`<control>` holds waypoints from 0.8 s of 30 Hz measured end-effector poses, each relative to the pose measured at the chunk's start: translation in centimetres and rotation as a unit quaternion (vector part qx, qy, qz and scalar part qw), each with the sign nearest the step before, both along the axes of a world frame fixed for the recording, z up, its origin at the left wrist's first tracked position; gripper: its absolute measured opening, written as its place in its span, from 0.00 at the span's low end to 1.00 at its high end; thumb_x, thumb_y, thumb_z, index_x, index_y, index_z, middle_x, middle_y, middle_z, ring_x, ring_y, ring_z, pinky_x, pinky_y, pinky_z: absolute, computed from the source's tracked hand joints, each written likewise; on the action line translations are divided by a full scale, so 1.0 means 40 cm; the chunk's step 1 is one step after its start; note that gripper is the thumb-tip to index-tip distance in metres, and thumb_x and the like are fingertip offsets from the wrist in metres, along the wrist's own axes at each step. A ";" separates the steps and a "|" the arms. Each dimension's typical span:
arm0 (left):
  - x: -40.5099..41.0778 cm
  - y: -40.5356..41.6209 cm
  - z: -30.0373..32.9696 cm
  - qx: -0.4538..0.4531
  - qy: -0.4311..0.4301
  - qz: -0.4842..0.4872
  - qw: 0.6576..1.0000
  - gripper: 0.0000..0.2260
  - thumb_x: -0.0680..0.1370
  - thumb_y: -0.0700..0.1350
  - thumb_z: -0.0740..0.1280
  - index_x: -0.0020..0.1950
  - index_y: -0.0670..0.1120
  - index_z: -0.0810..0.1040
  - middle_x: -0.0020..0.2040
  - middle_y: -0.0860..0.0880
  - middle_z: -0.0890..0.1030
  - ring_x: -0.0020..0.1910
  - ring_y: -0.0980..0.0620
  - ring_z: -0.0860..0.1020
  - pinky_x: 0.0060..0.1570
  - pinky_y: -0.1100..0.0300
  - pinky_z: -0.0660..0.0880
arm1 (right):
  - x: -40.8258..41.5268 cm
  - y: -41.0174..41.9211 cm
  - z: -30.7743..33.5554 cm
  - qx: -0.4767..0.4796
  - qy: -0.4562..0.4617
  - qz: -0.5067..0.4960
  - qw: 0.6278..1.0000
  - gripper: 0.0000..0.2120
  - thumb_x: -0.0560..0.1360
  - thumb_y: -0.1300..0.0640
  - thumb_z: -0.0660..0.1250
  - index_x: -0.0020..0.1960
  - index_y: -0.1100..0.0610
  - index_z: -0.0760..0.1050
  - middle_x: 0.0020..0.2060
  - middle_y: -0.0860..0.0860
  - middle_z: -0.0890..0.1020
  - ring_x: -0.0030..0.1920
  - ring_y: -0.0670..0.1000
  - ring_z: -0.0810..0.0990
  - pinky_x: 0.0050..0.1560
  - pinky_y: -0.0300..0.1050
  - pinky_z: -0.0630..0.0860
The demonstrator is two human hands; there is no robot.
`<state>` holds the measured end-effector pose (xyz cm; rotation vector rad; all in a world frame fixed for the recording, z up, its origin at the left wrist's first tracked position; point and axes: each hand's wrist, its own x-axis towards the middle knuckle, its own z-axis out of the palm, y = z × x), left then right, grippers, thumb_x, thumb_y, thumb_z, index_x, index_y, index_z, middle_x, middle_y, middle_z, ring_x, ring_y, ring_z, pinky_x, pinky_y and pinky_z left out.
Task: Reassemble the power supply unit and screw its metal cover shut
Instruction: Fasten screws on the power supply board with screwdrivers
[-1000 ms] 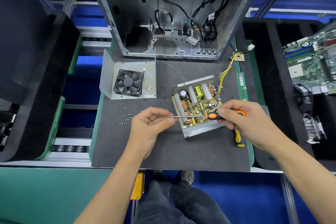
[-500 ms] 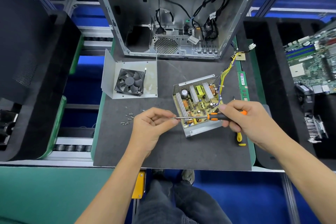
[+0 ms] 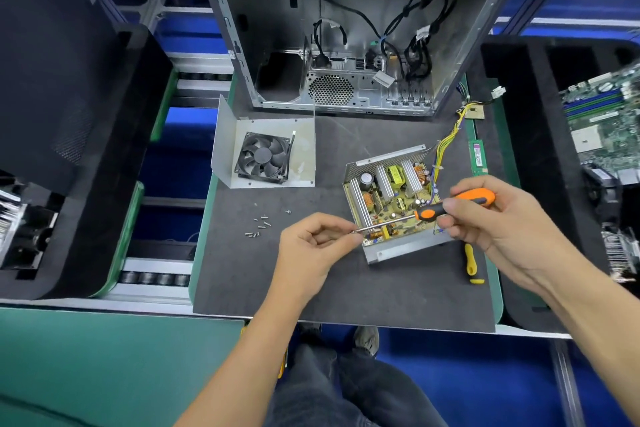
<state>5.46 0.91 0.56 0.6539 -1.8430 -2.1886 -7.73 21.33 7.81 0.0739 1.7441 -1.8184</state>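
My right hand (image 3: 498, 218) is curled round the orange-and-black handle of the screwdriver (image 3: 450, 206), and my left hand (image 3: 311, 246) pinches at the tip of its thin steel shaft; whether a screw sits between those fingertips I cannot tell. The shaft slants across the near corner of the open power supply unit (image 3: 391, 204), which lies on the mat directly under and between my two hands. It is a shallow tray of bent grey sheet metal holding a yellowish circuit board with ribbed aluminium heat sinks, copper coils and a dark round capacitor, and yellow wires (image 3: 446, 142) trail off from its far right corner. Its metal cover (image 3: 304, 149), a folded plate carrying a square black fan (image 3: 262, 158), lies well apart to the far left. Small loose screws (image 3: 259, 227) are scattered on the dark, felt-like mat (image 3: 346, 295) just left of my left hand. A yellow-handled tool (image 3: 471, 263) rests by my right wrist.
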 end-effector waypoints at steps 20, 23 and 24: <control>-0.014 0.027 -0.034 -0.071 0.011 -0.014 0.997 0.15 0.71 0.35 0.77 0.46 0.56 0.86 0.44 0.52 0.86 0.43 0.54 0.84 0.48 0.66 0.78 | 0.036 -0.077 0.026 0.108 0.255 0.027 0.961 0.17 0.71 0.58 0.76 0.52 0.48 0.71 0.39 0.52 0.84 0.37 0.55 0.85 0.44 0.57 0.83; -0.014 0.031 -0.039 -0.068 0.010 -0.017 0.997 0.15 0.71 0.34 0.77 0.47 0.53 0.85 0.44 0.52 0.86 0.43 0.55 0.84 0.48 0.66 0.78 | 0.038 -0.081 0.025 0.127 0.272 0.044 0.953 0.15 0.72 0.57 0.76 0.51 0.49 0.71 0.39 0.51 0.84 0.38 0.54 0.85 0.44 0.54 0.82; -0.013 0.031 -0.041 -0.071 0.009 -0.018 0.997 0.15 0.71 0.34 0.77 0.47 0.53 0.85 0.44 0.52 0.86 0.43 0.55 0.84 0.48 0.66 0.78 | 0.039 -0.084 0.024 0.128 0.273 0.049 0.952 0.14 0.73 0.57 0.75 0.51 0.49 0.71 0.39 0.50 0.84 0.37 0.52 0.85 0.44 0.52 0.82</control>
